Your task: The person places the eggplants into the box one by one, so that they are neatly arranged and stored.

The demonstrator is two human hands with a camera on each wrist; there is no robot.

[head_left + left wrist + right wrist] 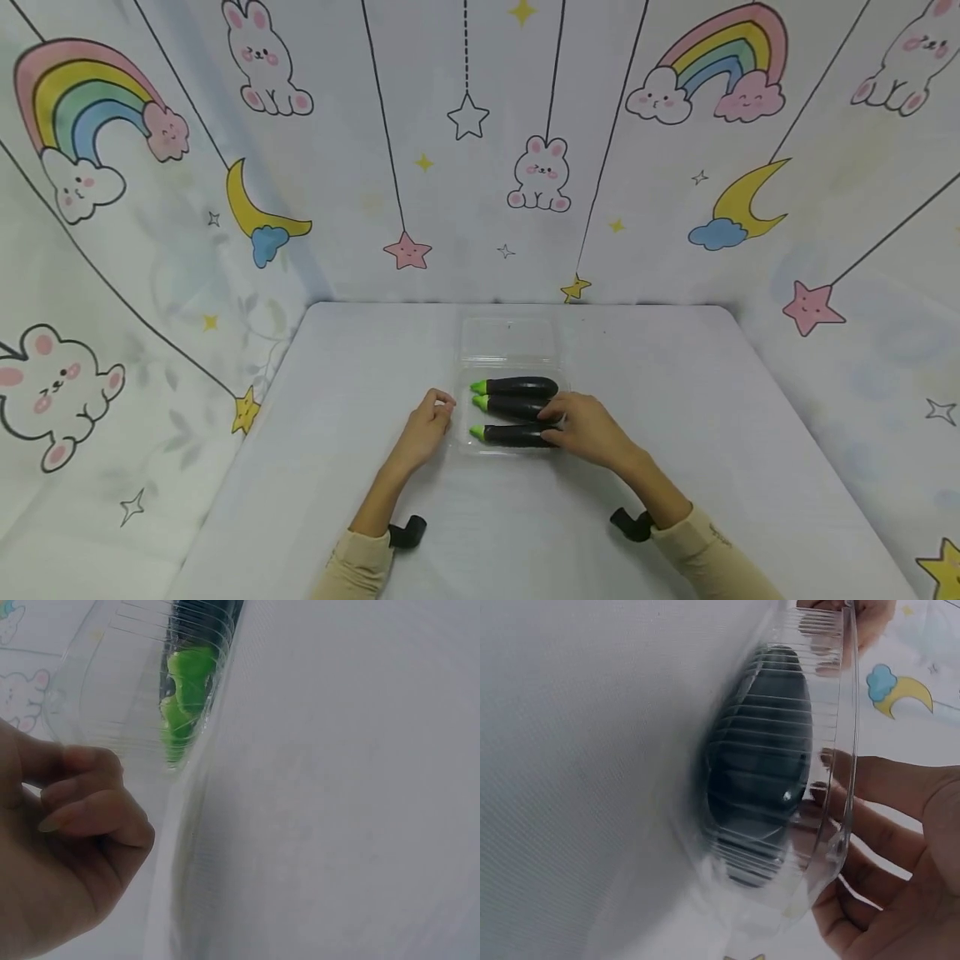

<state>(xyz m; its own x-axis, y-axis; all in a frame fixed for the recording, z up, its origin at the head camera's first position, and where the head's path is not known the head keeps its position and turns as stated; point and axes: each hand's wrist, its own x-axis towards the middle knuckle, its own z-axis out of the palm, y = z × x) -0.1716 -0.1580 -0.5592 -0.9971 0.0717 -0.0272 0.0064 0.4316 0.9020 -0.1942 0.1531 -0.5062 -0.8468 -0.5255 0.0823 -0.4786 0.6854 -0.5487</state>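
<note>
A clear plastic clamshell box point(506, 342) stands with its lid raised at the back. Inside lie a far eggplant point(517, 386), a middle eggplant point(506, 407) and a near eggplant point(510, 435), dark with bright green stem ends pointing left. My right hand point(588, 427) reaches over the right rim, its spread fingers and thumb touching the right ends of the middle and near eggplants. In the right wrist view, box plastic partly covers those fingertips. Beside the box's left edge my left hand point(426, 429) has loosely curled fingers; whether they touch the rim is unclear.
A white cloth covers the table point(345, 358). Behind it hangs a white backdrop point(337, 167) with cartoon rabbits, rainbows and stars. Dark wrist mounts point(407, 532) stick out by both sleeves.
</note>
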